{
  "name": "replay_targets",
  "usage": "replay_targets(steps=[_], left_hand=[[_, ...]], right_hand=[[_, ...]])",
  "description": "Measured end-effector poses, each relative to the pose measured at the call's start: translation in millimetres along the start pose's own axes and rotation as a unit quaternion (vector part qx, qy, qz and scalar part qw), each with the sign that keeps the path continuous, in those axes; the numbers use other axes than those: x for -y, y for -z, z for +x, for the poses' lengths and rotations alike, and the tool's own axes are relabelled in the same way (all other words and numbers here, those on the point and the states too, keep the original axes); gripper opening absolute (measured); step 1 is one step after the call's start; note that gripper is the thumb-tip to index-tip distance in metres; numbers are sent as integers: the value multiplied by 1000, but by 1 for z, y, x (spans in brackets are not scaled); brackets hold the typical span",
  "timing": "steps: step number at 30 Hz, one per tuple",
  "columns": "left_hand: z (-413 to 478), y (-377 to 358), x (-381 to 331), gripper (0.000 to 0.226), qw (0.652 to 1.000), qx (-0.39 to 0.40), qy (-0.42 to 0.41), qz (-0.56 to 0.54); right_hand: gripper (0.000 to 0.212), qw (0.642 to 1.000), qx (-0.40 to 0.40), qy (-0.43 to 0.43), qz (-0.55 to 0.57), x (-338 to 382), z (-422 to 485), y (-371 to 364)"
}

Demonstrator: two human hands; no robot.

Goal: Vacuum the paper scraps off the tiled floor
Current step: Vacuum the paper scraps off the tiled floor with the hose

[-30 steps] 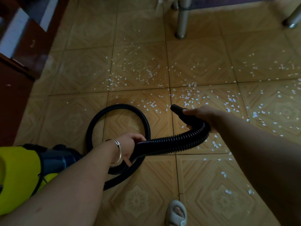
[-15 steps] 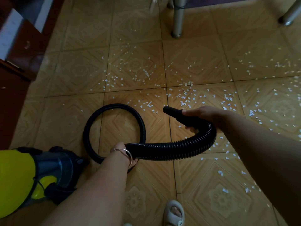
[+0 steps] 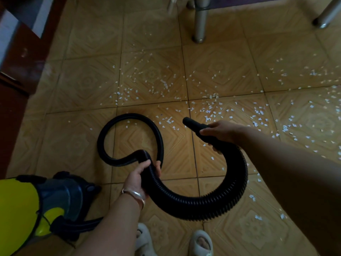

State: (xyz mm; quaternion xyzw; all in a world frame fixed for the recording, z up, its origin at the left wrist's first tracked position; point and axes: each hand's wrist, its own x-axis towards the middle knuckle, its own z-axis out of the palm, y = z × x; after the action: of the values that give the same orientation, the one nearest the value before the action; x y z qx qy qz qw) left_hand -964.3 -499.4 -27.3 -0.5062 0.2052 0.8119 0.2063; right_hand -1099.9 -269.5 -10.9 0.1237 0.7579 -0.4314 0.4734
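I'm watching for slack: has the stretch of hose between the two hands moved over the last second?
Yes. The hose ran beyond the horizontal grout line; it now loops across it, toward the sandals.

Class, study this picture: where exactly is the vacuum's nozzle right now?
In the head view, the nozzle sits just right of centre, held in the right hand and pointing left toward paper scraps beside the looped hose.
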Motion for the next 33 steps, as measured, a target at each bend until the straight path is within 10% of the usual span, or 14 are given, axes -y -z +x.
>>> replay_targets(steps=[9, 16, 21, 26, 33], left_hand=[[-19, 31, -3, 84, 988, 152, 22, 32], [-12, 23, -20, 67, 968, 157, 73, 183], [-12, 8, -41, 14, 922, 170, 90, 337], [-10, -3, -54, 18, 859, 203, 100, 459], [-6, -5, -56, 37, 821, 208, 144, 512]], right_hand=[[76, 992, 32, 37, -113, 33, 18, -51], [51, 963, 28, 95, -251, 65, 24, -91], [40, 969, 41, 79, -230, 81, 29, -110], [86, 973, 37, 27, -228, 86, 35, -120], [68, 979, 21, 1, -205, 81, 31, -124]])
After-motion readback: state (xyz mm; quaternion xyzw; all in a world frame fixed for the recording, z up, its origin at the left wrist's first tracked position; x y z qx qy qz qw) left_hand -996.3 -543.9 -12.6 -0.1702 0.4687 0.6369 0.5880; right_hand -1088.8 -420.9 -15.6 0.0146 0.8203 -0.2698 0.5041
